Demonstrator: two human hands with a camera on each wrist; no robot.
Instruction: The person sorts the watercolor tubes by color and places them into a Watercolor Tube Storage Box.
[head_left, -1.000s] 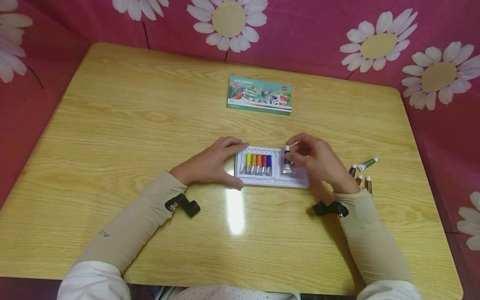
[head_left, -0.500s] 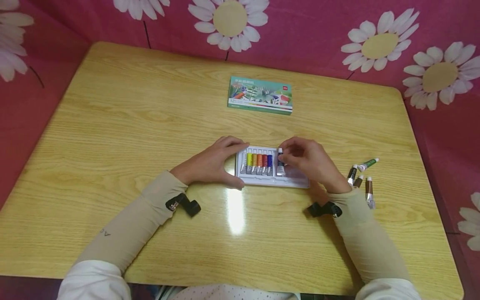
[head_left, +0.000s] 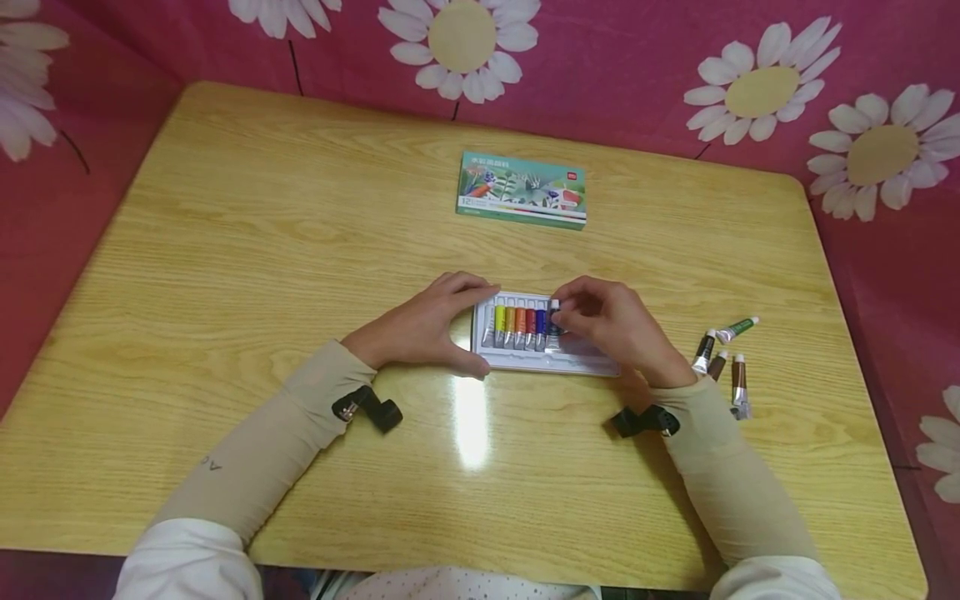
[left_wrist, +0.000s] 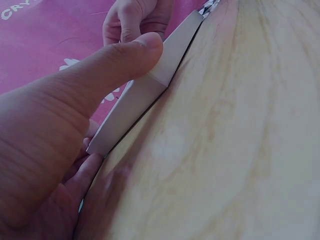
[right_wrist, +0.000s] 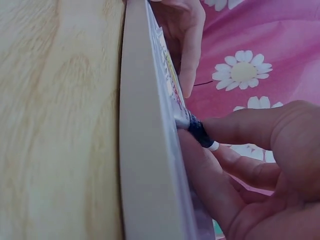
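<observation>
A white plastic tray (head_left: 517,361) lies on the table with a row of paint tubes in its left part, among them a yellow tube (head_left: 500,323), a red tube (head_left: 530,327) and a blue tube (head_left: 541,327). My left hand (head_left: 431,329) holds the tray's left end, thumb at the near edge and fingers at the far edge. Between thumb and fingertips, my right hand (head_left: 611,321) pinches a dark paint tube (right_wrist: 199,131) near its white cap. That tube stands over the tray right beside the blue one, slightly tilted in the right wrist view. My right hand hides part of the tray's right side.
To the right on the table (head_left: 300,208) lie several loose tubes: a green tube (head_left: 738,328), a black tube (head_left: 704,350) and brown ones, including a brown tube (head_left: 739,382). A teal paint box (head_left: 522,190) lies beyond the tray. Flowered pink cloth (head_left: 600,75) hangs behind.
My right hand has moved left along the tray with the dark tube, bringing it up beside the blue tube. My left hand has stayed at the tray's left end.
</observation>
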